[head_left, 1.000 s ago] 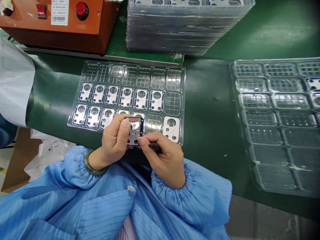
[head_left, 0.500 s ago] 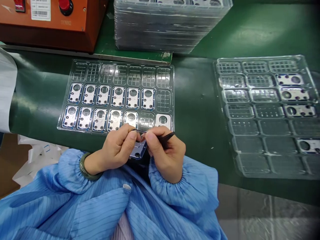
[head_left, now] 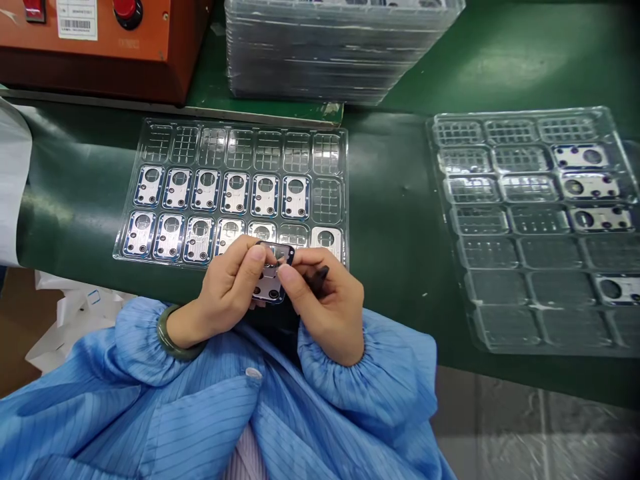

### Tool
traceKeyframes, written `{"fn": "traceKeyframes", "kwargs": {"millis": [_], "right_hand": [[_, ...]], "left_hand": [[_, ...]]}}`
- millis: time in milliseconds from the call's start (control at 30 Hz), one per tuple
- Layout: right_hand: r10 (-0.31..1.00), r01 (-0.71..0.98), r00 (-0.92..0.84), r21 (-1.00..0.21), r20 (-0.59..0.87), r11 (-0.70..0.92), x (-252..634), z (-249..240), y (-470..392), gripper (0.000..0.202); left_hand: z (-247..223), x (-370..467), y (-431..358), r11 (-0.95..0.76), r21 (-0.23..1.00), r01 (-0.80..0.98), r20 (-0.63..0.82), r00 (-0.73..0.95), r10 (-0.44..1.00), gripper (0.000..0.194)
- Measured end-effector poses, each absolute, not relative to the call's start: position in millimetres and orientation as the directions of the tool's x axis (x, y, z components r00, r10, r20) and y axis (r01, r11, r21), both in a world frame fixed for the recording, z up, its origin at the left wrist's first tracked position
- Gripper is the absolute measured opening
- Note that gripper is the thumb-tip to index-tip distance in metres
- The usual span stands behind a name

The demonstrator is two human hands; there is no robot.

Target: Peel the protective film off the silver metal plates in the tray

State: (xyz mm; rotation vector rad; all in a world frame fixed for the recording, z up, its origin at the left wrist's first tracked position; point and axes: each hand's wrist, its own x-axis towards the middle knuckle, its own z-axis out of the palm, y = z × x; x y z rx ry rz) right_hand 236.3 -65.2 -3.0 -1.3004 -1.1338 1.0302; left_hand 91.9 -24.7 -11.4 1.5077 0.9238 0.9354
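A silver plate with blue edges (head_left: 269, 283) is held over the front edge of the clear tray (head_left: 120, 240). My left hand (head_left: 227, 287) pinches the plate's left side. My right hand (head_left: 327, 300) is closed on a dark, slim tool (head_left: 319, 279), its fingertips touching the plate's right side near the round opening. The tool's tip is hidden by the fingers. Similar plates (head_left: 235, 193) lie in two rows of the tray behind my hands.
A second clear tray (head_left: 463, 267) with a few plates stands at the right. A tall stack of clear trays (head_left: 310, 57) is at the back. An orange box (head_left: 100, 63) with a red knob occupies the back left. White crumpled material (head_left: 70, 320) lies at the lower left.
Both hands have moved slightly up and left with the plate. More of the plate, including its upper right corner, now shows between them.
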Motion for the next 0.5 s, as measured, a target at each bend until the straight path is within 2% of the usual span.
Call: {"fn": "traceKeyframes", "kwargs": {"millis": [100,167,267,500], "right_hand": [[0.974,0.106,0.214,-0.993,0.079,0.057,237,-5,-67,0.006],[0.978,0.131,0.184,-0.989,0.097,0.074,238,-6,-68,0.005],[0.987,0.160,0.107,-0.982,0.118,0.100,239,-8,-68,0.003],[0.987,0.170,0.040,-0.974,0.158,0.149,237,-3,-65,0.008]], "left_hand": [[-11,93,-20,-0.196,0.980,0.037,0.167,0.390,0.906,0.020],[-10,94,-17,-0.214,0.976,-0.047,0.215,0.398,0.892,0.020],[-9,94,-13,-0.172,0.976,-0.134,0.212,0.405,0.889,0.016],[-6,95,-12,-0.169,0.979,-0.116,0.201,0.371,0.907,0.013]]}}
